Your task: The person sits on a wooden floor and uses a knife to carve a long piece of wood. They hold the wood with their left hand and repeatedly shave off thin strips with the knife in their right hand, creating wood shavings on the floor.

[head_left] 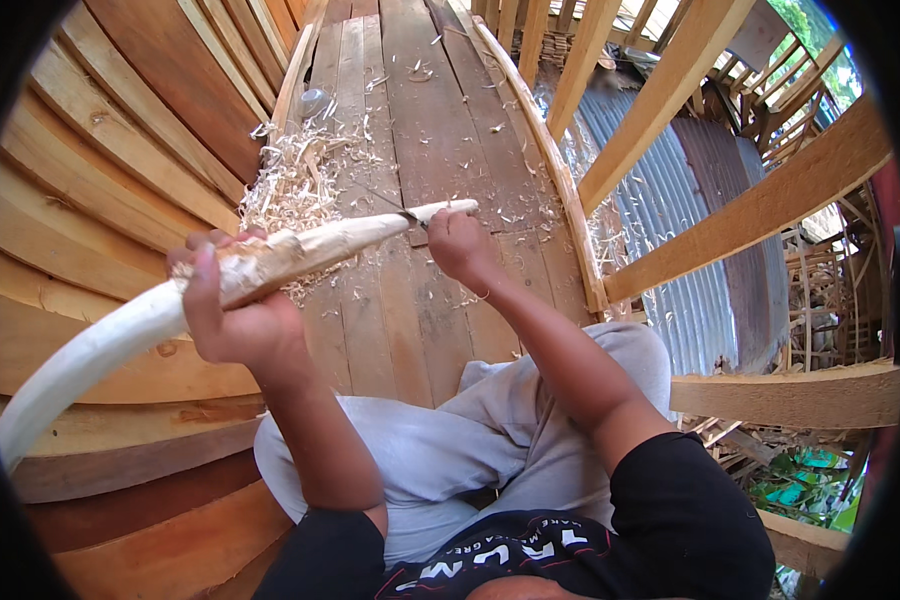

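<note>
A long, curved, pale piece of wood (340, 240) slants across in front of me, tapering to a narrow whittled tip on the right. Its thick, smooth white end (90, 355) reaches down to the lower left. My left hand (250, 320) is closed around the rough, bark-flecked middle part. Near the tip, my right hand (460, 247) is closed on a knife; its handle is mostly hidden in the fingers. The thin dark knife blade (394, 204) crosses the wood just left of the tip and appears to touch it.
Curled wood shavings (305, 175) are heaped on the plank floor (440, 130), with more scattered around. A board wall (90, 200) runs close along the left. On the right stands an open wooden railing (660, 110), with corrugated metal sheets (715, 270) below. My crossed legs (420, 450) are underneath.
</note>
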Demonstrator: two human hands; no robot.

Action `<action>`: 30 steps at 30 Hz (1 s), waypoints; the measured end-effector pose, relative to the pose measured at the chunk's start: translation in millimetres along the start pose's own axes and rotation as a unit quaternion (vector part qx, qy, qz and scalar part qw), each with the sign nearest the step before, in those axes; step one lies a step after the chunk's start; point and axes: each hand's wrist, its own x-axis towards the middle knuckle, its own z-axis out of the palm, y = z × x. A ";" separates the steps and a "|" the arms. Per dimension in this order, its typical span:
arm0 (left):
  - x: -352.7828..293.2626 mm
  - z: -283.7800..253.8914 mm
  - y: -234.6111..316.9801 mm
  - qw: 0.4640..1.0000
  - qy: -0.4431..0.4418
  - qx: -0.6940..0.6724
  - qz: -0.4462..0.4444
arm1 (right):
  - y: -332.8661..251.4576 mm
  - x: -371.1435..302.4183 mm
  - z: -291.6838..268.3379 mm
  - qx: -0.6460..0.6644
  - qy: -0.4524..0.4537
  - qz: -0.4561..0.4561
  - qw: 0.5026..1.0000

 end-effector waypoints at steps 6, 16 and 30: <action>31.9 -33.4 -5.9 0.997 0.069 -0.003 -0.047 | 12.4 7.8 25.6 -0.043 0.047 -0.003 0.998; -1.2 -0.3 -6.7 1.000 0.016 0.003 0.002 | 81.3 40.0 9.1 -0.055 0.097 0.023 0.994; -5.1 4.9 -2.1 0.999 0.045 0.006 -0.007 | 57.2 31.6 3.7 -0.001 0.038 0.088 0.995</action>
